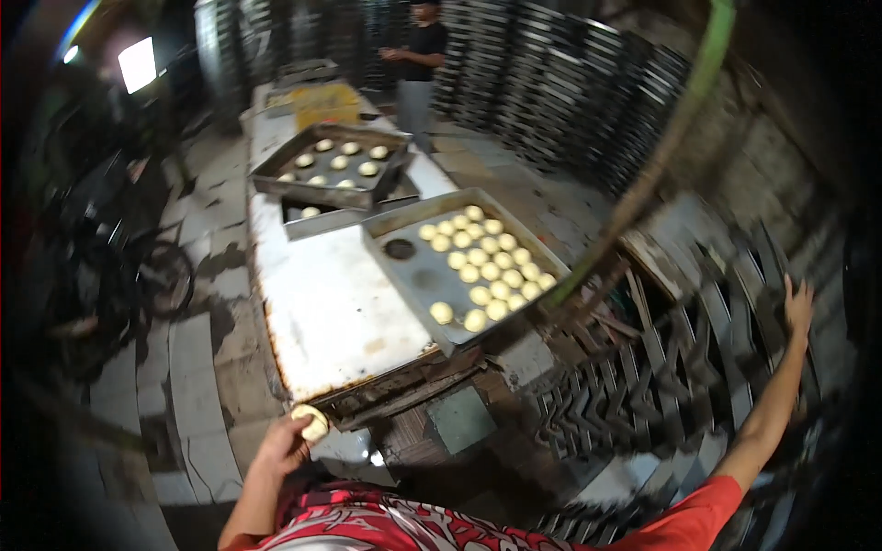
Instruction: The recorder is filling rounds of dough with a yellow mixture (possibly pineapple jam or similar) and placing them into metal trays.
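At the table's near left corner my left hand (285, 446) is closed around a round, pale yellow dough piece (313, 422). My right arm stretches far out to the right. There my right hand (798, 308) is open with its fingers apart, beside the dark metal baking trays (726, 321) standing stacked on edge; I cannot tell if it touches one. On the table (322, 312) lies a large baking tray (413, 275) with many pale dough balls (487, 262) grouped on its right side.
Farther back, a tray with spaced dough balls (340, 163) rests crosswise over another tray (322, 220). A yellow crate (326, 103) stands beyond. A person (423, 64) is by tall tray stacks (542, 73). A green-brown pole (643, 184) slants at right; a motorbike (138, 275) is at left.
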{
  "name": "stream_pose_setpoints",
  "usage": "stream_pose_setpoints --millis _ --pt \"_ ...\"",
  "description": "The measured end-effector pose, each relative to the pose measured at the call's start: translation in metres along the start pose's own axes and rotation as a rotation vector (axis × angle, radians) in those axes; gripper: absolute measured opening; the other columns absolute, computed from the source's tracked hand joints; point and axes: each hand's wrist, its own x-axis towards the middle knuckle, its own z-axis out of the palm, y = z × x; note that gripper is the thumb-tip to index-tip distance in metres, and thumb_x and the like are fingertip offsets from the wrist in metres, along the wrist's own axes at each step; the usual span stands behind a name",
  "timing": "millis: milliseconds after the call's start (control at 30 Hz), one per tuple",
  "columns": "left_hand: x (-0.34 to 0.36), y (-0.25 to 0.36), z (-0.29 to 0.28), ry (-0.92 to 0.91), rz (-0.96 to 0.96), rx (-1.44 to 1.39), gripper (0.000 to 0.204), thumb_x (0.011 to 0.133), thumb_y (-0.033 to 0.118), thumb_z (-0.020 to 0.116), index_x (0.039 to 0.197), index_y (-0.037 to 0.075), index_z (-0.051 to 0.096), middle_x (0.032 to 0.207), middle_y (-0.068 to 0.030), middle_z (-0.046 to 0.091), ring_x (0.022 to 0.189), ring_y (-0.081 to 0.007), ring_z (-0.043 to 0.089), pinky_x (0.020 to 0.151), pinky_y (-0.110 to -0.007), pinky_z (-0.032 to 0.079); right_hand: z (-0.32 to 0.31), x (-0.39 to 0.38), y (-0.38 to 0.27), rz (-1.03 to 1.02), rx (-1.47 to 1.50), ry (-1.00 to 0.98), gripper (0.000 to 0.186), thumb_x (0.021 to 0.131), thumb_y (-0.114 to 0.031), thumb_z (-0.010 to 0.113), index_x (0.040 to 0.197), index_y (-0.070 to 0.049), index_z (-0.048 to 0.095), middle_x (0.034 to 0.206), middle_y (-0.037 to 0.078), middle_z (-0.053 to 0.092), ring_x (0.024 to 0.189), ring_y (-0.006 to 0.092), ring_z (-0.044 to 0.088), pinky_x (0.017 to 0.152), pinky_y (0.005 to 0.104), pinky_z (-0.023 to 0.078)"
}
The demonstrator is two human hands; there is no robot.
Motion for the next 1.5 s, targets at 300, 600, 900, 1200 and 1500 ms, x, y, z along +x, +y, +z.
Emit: stream_pose_setpoints --millis 300,600,900,1200,1500 --pt "-0.011 -0.010 -0.097 0.276 0.135 0.006 0.020 0.091 0.010 0.051 0.108 0.000 0.050 0.095 -0.0123 0.063 0.084 -0.0226 0.063 0.076 -0.033 0.052 -0.043 -0.090 -0.105 0.090 0.062 0.159 0.058 0.090 -0.057 0.039 0.107 -0.010 0.067 0.100 0.016 0.065 0.090 0.0355 0.062 0.076 0.0444 0.048" --pt "0.023 0.070 -0.222 0.230 0.118 0.018 0.017 0.092 0.015 0.050 0.104 0.003 0.052 0.093 -0.0075 0.061 0.079 -0.0171 0.062 0.068 -0.029 0.053 -0.223 -0.257 -0.236 -0.134 0.537 0.699 0.027 0.094 -0.018 0.050 0.103 0.001 0.065 0.094 0.017 0.065 0.084 0.0288 0.062 0.076 0.0333 0.048" --pt "0.058 0.237 -0.320 0.180 0.369 0.193 0.021 0.093 0.020 0.050 0.102 0.002 0.052 0.093 -0.0112 0.060 0.086 -0.0207 0.062 0.072 -0.030 0.052 -0.376 -0.340 -0.535 -0.518 0.951 0.875 0.019 0.087 -0.002 0.049 0.071 0.007 0.055 0.064 0.014 0.052 0.060 0.0265 0.050 0.059 0.0347 0.041" --pt "0.114 0.324 -0.386 0.118 0.365 0.140 0.026 0.091 0.025 0.054 0.105 0.003 0.054 0.094 -0.0091 0.059 0.084 -0.0182 0.058 0.073 -0.031 0.050 -0.362 -0.338 -0.828 -0.462 0.926 0.844 0.026 0.083 -0.011 0.058 0.059 -0.005 0.051 0.056 0.011 0.049 0.051 0.0287 0.047 0.052 0.0383 0.037" --pt "0.201 0.439 -0.500 0.330 0.514 0.534 0.029 0.090 0.023 0.054 0.104 -0.002 0.052 0.094 -0.0119 0.057 0.084 -0.0208 0.058 0.073 -0.034 0.051 -0.266 -0.398 -1.072 -0.462 0.814 0.622 0.030 0.077 -0.016 0.065 0.053 -0.010 0.048 0.054 0.010 0.049 0.052 0.0278 0.049 0.052 0.0400 0.039"
